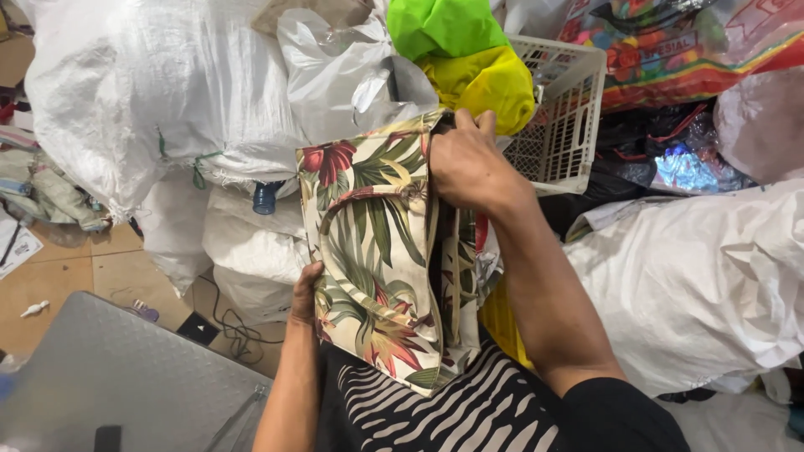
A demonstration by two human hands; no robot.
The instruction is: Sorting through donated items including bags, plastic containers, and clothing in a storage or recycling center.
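I hold a cream fabric bag (378, 251) printed with green leaves and red flowers upright over my lap. My right hand (466, 163) grips its top edge, fingers curled over the opening. My left hand (305, 293) is mostly hidden behind the bag's lower left side and supports it from there. A curved strap or seam runs across the bag's front. Striped black-and-white cloth (435, 410) lies under the bag on my lap.
Big white woven sacks (159, 92) are stacked to the left and right (703, 285). A white plastic basket (563, 117) behind holds green and yellow cloth (469, 59). A grey metal plate (109, 377) lies at lower left, with cables on the tiled floor.
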